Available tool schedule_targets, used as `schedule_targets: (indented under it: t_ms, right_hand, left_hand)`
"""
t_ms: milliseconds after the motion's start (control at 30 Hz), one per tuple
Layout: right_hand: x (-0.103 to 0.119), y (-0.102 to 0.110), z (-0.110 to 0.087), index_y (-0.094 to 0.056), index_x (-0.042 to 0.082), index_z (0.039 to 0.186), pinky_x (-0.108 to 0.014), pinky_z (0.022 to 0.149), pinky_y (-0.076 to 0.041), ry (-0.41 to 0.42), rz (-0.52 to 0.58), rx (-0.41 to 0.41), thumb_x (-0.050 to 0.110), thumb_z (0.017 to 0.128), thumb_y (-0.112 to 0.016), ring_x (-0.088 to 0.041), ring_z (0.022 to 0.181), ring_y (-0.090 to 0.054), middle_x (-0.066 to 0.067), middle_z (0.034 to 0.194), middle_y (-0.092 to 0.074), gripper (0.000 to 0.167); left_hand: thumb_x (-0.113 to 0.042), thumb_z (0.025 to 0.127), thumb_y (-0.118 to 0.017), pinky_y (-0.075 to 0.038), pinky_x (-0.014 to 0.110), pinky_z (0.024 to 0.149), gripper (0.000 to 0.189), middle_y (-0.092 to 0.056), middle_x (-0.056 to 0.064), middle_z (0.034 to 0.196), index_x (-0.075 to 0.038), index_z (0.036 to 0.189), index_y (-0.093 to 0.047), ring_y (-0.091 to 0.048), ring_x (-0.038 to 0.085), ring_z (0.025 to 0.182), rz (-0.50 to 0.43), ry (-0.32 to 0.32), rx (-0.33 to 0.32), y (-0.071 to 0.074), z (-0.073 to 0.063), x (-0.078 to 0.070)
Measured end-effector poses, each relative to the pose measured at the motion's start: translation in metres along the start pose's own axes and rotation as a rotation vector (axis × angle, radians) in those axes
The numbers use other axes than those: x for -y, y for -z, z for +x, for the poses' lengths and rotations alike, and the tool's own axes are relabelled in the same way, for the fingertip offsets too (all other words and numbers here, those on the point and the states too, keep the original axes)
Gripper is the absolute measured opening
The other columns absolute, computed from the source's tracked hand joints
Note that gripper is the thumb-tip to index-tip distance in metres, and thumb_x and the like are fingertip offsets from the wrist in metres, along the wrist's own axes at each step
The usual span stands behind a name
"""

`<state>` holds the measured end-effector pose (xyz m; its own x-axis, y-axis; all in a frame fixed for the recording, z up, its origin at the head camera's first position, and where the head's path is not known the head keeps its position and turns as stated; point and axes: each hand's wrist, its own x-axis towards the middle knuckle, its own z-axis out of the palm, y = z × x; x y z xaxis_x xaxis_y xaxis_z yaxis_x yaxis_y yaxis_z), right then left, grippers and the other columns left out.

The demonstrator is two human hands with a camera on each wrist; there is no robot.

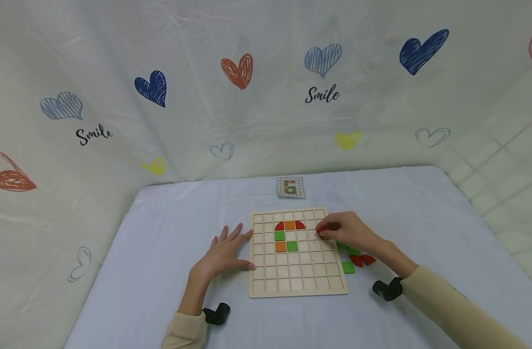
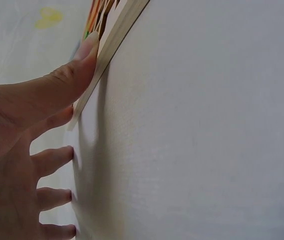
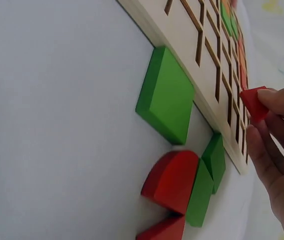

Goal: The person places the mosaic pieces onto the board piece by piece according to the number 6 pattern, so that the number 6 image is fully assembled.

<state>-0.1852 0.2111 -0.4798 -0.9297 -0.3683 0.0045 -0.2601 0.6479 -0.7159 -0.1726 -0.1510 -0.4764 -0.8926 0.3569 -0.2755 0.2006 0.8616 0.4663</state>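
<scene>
My right hand pinches a small red tile between thumb and fingers, over the right side of a wooden grid board. Spread fingers of my left hand lie along the board's left edge, with thumb and index fingertip right at its rim. In the board's upper part sit two red quarter-round tiles, the left one and the right one, with an orange tile between them. Below are a green tile, another orange tile and a second green tile.
Just right of the board lie loose pieces: a green square, a red quarter-round, another red piece and more green ones. Behind the board is a small printed card showing a coloured grid pattern. White cloth covers the table.
</scene>
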Motion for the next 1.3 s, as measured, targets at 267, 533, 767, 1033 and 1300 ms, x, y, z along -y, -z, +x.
schedule_targets:
  t_ms: [267,533,767,1033,1300]
  right_hand:
    - [0.009,-0.008,0.004,-0.079,0.011,0.104,-0.022,0.079,-0.056,0.009,0.008,0.032,0.009,0.093,-0.074,-0.012,0.086,-0.063,0.002,0.099,-0.075,0.012]
    - [0.014,-0.019,0.009,-0.079,0.011,0.105,-0.033,0.086,-0.06,0.001,0.013,0.051,0.01,0.093,-0.075,-0.016,0.091,-0.066,0.001,0.1,-0.075,0.012]
    - [0.017,-0.027,0.014,-0.079,0.01,0.103,-0.034,0.085,-0.06,0.045,-0.023,0.08,0.011,0.092,-0.077,-0.014,0.089,-0.066,0.001,0.098,-0.076,0.012]
    - [0.02,-0.027,0.014,-0.08,0.008,0.107,-0.023,0.076,-0.054,0.058,-0.062,0.107,0.014,0.089,-0.08,-0.011,0.084,-0.061,0.001,0.098,-0.074,0.019]
    - [0.024,-0.027,0.011,-0.079,0.004,0.106,-0.019,0.068,-0.051,0.131,-0.126,0.126,0.009,0.086,-0.083,-0.01,0.077,-0.056,0.001,0.091,-0.069,0.021]
  left_hand:
    - [-0.046,0.076,-0.089,-0.01,0.072,0.122,0.095,-0.024,0.01,0.171,-0.023,0.157,-0.045,-0.007,0.048,0.158,0.001,-0.002,-0.005,-0.001,0.0,0.001]
    - [-0.046,0.077,-0.088,-0.01,0.072,0.122,0.094,-0.022,0.01,0.172,-0.024,0.158,-0.044,-0.006,0.048,0.158,0.015,-0.003,-0.001,-0.001,0.001,0.001]
    - [-0.045,0.076,-0.089,-0.009,0.072,0.122,0.095,-0.023,0.01,0.171,-0.023,0.157,-0.045,-0.006,0.048,0.158,0.001,-0.007,-0.006,-0.001,0.001,0.001]
    - [-0.045,0.076,-0.089,-0.01,0.073,0.121,0.095,-0.023,0.01,0.171,-0.023,0.157,-0.045,-0.007,0.048,0.158,0.008,-0.01,-0.004,-0.002,0.001,0.002]
    - [-0.044,0.077,-0.089,-0.009,0.072,0.122,0.095,-0.022,0.01,0.172,-0.023,0.158,-0.044,-0.006,0.048,0.158,-0.001,-0.013,0.0,-0.001,0.001,0.002]
